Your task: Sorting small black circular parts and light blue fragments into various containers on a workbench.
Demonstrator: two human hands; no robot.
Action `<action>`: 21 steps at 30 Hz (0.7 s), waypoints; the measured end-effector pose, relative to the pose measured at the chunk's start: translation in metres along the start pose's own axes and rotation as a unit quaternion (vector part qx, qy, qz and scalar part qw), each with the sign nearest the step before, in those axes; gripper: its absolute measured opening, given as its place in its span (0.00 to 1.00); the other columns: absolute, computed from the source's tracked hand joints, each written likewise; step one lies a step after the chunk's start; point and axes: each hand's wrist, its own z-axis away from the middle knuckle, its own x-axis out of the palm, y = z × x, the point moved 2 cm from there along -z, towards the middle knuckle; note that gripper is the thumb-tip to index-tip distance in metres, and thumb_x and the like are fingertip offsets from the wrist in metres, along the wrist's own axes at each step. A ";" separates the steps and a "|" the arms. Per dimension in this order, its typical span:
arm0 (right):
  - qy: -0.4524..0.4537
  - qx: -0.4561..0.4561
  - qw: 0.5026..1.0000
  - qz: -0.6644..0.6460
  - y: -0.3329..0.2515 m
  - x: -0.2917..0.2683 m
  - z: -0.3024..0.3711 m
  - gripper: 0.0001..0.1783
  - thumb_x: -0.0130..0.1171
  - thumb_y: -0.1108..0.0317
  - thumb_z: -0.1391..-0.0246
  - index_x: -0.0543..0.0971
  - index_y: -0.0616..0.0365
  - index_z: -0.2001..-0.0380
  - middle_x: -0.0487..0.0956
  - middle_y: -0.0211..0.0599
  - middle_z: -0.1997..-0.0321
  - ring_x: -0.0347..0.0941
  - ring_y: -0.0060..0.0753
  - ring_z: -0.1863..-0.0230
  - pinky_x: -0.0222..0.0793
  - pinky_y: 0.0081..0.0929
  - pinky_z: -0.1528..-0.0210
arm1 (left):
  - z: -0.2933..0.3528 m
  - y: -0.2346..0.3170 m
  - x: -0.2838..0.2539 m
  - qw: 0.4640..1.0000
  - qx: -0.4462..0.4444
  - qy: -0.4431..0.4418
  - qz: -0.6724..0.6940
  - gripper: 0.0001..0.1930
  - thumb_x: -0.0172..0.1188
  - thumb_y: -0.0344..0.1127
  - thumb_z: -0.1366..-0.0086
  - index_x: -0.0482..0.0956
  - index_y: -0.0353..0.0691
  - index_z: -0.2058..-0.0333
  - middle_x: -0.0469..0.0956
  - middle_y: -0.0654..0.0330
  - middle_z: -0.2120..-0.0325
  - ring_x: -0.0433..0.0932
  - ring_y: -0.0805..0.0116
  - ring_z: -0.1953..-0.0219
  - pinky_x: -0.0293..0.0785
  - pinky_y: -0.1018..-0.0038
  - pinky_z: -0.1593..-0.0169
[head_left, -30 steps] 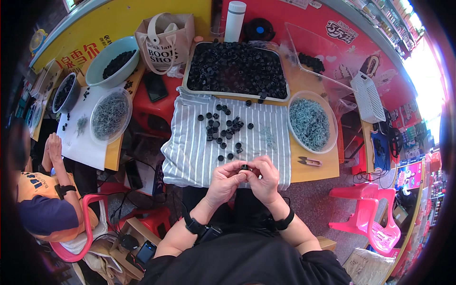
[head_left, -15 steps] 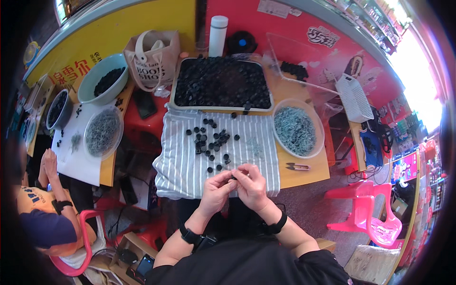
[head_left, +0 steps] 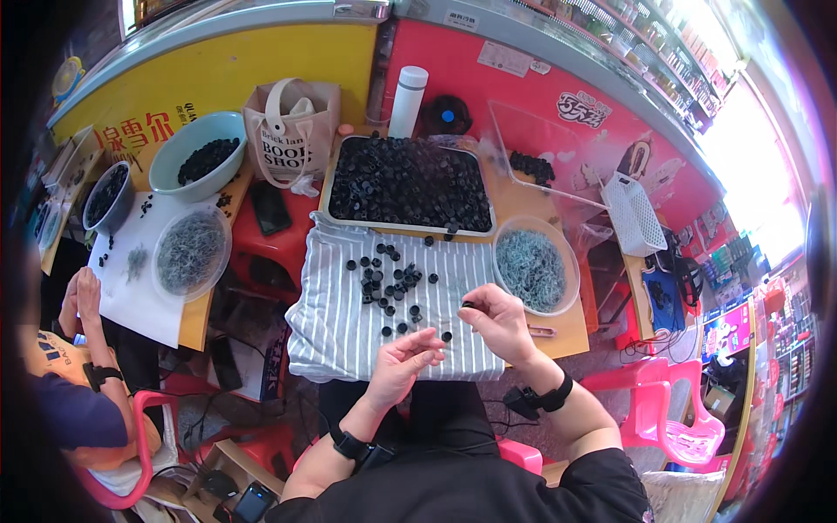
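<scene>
My right hand pinches a small black cap between thumb and fingertips, above the right side of a striped cloth. My left hand hovers lower at the cloth's near edge, fingers curled loosely, and I cannot make out anything in it. Several loose black caps lie scattered on the cloth in front of both hands. Behind them a large tray is heaped with black caps. To the right stands a clear bowl of small grey-blue rings.
Another person sits at the left by a white-covered table with a bowl of grey rings and bowls of black caps. A tote bag, a white bottle, a white basket and pink chairs surround the table.
My hands were pressed together over one small piece; now they have parted, the right moving out to the right with a black cap and the left dropping lower.
</scene>
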 end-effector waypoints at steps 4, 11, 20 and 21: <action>0.061 -0.052 0.992 0.099 0.003 -0.043 -0.058 0.05 0.62 0.77 0.48 0.80 0.64 0.66 0.79 0.29 0.72 0.73 0.17 0.72 0.71 0.19 0.70 | 0.003 -0.004 0.000 1.000 0.005 0.002 -0.011 0.18 0.59 0.23 0.34 0.75 0.32 0.45 0.80 0.52 0.55 0.81 0.64 0.57 0.76 0.72 0.53; 0.218 -0.135 0.953 0.163 -0.033 -0.105 -0.145 0.17 0.63 0.74 0.49 0.78 0.68 0.55 0.80 0.38 0.60 0.78 0.28 0.60 0.73 0.25 0.58 | 0.009 0.029 0.008 0.991 0.014 -0.028 -0.134 0.11 0.55 0.21 0.35 0.81 0.30 0.55 0.80 0.54 0.64 0.79 0.67 0.63 0.74 0.74 0.57; -0.112 -0.049 0.983 0.139 0.028 0.009 0.014 0.12 0.65 0.74 0.52 0.80 0.60 0.62 0.78 0.37 0.64 0.76 0.35 0.62 0.73 0.29 0.64 | 0.060 0.201 0.175 0.845 0.262 -0.464 0.048 0.10 0.61 0.32 0.35 0.82 0.27 0.65 0.75 0.52 0.80 0.71 0.62 0.82 0.58 0.69 0.78; -0.107 -0.039 0.982 0.151 0.029 0.017 0.018 0.13 0.65 0.74 0.54 0.80 0.60 0.62 0.77 0.39 0.64 0.76 0.39 0.62 0.72 0.31 0.63 | 0.073 0.202 0.194 0.872 0.280 -0.400 0.049 0.11 0.62 0.33 0.35 0.85 0.29 0.63 0.73 0.59 0.86 0.65 0.72 0.88 0.50 0.74 0.81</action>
